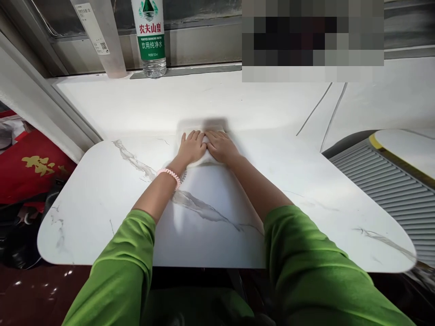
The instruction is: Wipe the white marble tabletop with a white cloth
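A folded white cloth point(208, 158) lies at the back of the white marbled table point(210, 244), close to the wall. My left hand point(193, 147) rests on its left part, palm down with the fingers laid out flat. On the right part my right hand point(221, 147) presses down in the same way, fingers stretched forward. Both thumbs nearly meet over the middle of the cloth. Much of the cloth is hidden under the hands. A pink coiled band point(169, 175) circles my left wrist.
On the window ledge stand a water bottle point(149, 40) and a tall frosted plastic container point(100, 38). A red bag point(34, 167) sits left of the table. Grey ribbed seating point(390, 185) is at the right. Two thin cords point(335, 115) hang along the wall.
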A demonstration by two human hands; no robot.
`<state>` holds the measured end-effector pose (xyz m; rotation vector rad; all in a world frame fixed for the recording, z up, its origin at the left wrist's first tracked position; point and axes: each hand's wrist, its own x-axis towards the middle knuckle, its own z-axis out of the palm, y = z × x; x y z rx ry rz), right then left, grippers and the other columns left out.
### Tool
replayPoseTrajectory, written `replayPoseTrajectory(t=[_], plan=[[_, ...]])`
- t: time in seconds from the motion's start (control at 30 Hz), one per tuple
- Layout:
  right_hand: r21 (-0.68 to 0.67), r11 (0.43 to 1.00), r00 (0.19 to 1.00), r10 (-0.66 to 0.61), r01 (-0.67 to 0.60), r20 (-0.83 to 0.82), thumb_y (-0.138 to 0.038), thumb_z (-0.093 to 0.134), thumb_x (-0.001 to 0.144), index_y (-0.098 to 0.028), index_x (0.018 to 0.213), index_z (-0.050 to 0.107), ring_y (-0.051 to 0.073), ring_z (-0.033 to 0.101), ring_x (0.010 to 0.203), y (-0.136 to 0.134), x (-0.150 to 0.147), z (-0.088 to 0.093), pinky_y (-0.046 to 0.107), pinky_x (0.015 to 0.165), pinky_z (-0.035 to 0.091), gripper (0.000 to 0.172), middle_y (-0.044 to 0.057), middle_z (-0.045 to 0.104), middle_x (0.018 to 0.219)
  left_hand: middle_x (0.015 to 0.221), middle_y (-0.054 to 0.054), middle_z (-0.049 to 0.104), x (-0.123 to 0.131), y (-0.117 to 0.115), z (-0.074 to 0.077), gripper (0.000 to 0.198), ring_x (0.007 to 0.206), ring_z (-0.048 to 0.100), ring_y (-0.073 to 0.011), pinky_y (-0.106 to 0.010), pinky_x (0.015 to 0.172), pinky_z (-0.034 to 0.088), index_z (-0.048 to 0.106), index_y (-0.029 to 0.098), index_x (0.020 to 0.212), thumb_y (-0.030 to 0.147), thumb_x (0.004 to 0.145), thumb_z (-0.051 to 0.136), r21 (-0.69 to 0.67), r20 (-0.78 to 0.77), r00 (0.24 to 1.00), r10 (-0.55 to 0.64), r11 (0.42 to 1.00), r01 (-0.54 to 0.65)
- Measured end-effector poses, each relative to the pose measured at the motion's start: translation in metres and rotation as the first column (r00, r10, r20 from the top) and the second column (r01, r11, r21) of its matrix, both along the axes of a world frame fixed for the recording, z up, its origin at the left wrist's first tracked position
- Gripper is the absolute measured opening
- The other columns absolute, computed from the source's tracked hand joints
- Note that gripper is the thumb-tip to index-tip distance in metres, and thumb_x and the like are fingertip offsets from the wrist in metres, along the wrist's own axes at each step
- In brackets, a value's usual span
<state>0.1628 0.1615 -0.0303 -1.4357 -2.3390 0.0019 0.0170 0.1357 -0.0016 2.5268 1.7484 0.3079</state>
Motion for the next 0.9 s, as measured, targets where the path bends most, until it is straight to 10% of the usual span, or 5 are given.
replayPoseTrajectory(t=[0.2, 0.6, 0.9], plan=[[0.004, 1.000, 0.998, 0.025, -0.025, 0.054, -0.022, 0.029, 0.094, -0.006, 0.145, 0.045, 0.027, 0.041, 0.142, -0.050, 0.013, 0.001, 0.049, 0.117, 0.029, 0.055, 0.016, 0.047, 0.152, 0.161, -0.013, 0.032, 0.011, -0.047, 0.000, 0.054, 0.150, 0.025, -0.0262, -0.052, 0.124, 0.014, 0.035, 0.008, 0.152, 0.023, 0.101, 0.027, -0.019, -0.014, 1.000, -0.009, 1.000, 0.009], [0.126, 0.986, 0.987, 0.092, -0.109, 0.133, -0.026, 0.030, 0.097, -0.008, 0.153, 0.036, 0.030, 0.043, 0.141, -0.231, 0.086, -0.004, 0.054, 0.115, 0.036, 0.059, 0.018, 0.049, 0.150, 0.161, -0.019, 0.030, 0.064, -0.209, 0.001, 0.060, 0.151, 0.022, -0.0335, -0.060, 0.122, 0.017, 0.036, 0.003, 0.151, 0.032, 0.099, 0.035, -0.056, 0.024, 0.984, -0.177, 0.982, 0.178], [0.106, 0.993, 0.995, 0.051, -0.060, 0.088, -0.027, 0.035, 0.095, -0.010, 0.153, 0.036, 0.032, 0.045, 0.139, -0.213, 0.104, 0.001, 0.054, 0.112, 0.040, 0.060, 0.017, 0.053, 0.147, 0.161, -0.018, 0.029, 0.084, -0.183, 0.002, 0.062, 0.152, 0.020, -0.0334, -0.060, 0.123, 0.012, 0.031, 0.001, 0.153, 0.030, 0.098, 0.031, -0.114, 0.036, 0.973, -0.228, 0.966, 0.230]])
